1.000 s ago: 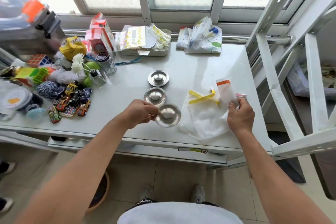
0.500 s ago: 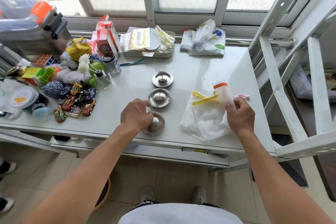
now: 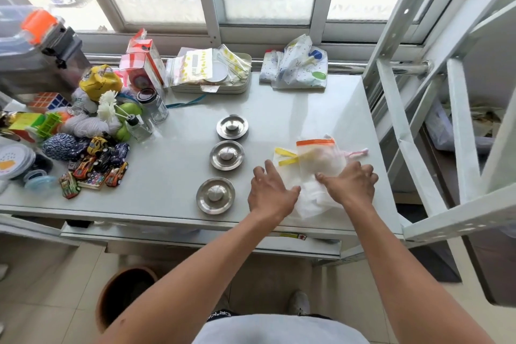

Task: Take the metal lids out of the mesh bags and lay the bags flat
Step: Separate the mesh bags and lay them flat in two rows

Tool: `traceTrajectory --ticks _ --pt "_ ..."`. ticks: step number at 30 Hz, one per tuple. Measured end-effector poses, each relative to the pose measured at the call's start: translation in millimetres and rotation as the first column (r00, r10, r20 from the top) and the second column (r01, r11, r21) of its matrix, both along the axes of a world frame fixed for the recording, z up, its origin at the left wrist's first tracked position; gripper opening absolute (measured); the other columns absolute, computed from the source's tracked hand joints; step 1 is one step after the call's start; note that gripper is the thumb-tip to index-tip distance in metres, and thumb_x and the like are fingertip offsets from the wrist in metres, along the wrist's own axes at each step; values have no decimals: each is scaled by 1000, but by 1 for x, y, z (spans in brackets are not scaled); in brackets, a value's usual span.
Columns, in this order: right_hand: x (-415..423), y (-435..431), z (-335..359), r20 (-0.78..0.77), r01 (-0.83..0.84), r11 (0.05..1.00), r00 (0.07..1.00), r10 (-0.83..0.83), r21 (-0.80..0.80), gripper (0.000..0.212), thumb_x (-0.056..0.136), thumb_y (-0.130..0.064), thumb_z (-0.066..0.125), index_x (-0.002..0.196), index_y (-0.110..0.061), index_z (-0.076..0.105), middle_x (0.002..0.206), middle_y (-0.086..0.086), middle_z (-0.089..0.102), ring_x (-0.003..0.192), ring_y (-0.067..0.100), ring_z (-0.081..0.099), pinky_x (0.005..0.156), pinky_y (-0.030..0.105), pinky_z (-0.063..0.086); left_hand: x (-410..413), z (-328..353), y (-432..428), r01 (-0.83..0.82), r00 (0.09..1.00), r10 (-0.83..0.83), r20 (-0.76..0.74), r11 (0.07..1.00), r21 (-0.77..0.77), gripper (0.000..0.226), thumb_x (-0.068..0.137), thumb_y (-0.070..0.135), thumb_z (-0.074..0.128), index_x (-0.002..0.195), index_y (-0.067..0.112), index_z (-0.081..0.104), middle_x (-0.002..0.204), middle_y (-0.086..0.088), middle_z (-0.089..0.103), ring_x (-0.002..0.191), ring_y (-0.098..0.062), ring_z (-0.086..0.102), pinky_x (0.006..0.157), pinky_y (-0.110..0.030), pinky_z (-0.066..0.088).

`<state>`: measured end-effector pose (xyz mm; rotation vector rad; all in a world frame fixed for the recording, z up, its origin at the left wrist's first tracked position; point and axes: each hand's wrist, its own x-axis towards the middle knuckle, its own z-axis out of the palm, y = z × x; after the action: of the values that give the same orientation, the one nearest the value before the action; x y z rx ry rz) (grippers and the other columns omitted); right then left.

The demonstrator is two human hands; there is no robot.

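Head view, lowest in the frame: a round brown bin [image 3: 122, 293] stands on the tiled floor at lower left, under the edge of the pale grey metal table [image 3: 173, 204].

On the table near its front edge, left of centre, lies the nearest round steel lid with a centre knob [image 3: 215, 195]. A second steel lid [image 3: 227, 155] sits just beyond it and a third steel lid [image 3: 232, 126] beyond that, the three in a line, apart from each other and outside the bags.

Right of the lids, the white mesh bags [image 3: 312, 176] lie in a rumpled heap, one with an orange top band [image 3: 315, 142], another with yellow straps [image 3: 286, 156]; a pink cord [image 3: 357, 152] trails off to the right.

Both hands rest palm down on the heap, fingers spread and slack, gripping nothing. The left hand [image 3: 269, 190] covers the heap's left edge; the right hand [image 3: 350, 183] presses its right side, thumb pointing inward. Both forearms reach up from the bottom of the frame.

At mid-left, a cluster of toy cars [image 3: 97, 167], a glass jar [image 3: 155, 106] and a puzzle cube [image 3: 49, 100] crowd the table, well apart from the lids. Farther back, a shallow tray of plastic packets [image 3: 215, 72] and a printed bag [image 3: 298, 67] sit below the window.
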<state>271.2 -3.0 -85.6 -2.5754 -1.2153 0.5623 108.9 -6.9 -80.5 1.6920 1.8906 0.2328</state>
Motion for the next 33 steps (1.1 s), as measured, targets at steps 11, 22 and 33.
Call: traceTrajectory --ticks 11,22,33 --pt "44 0 18 -223 -30 999 974 36 32 14 72 -17 62 77 -4 60 69 11 61 73 34 61 50 28 36 -1 4 85 -313 909 329 257 944 -102 28 83 26 64 100 4 67 105 -15 71 101 -32 65 77 -31 48" --pt "23 41 45 -178 -243 965 950 257 96 88 71 -60 70 138 -8 42 138 13 49 132 32 38 105 41 37 -7 -2 116 -85 522 268 810 961 -263 12 86 2 69 83 10 61 81 -11 65 67 -20 65 68 -34 57" --pt "3 93 19 -353 -115 992 927 126 53 10 72 -15 64 64 -8 66 60 5 57 58 22 56 54 26 44 -16 -15 130 -309 739 427 521 902 -302 26 88 29 57 69 12 57 85 -18 61 73 -30 62 67 -40 52"
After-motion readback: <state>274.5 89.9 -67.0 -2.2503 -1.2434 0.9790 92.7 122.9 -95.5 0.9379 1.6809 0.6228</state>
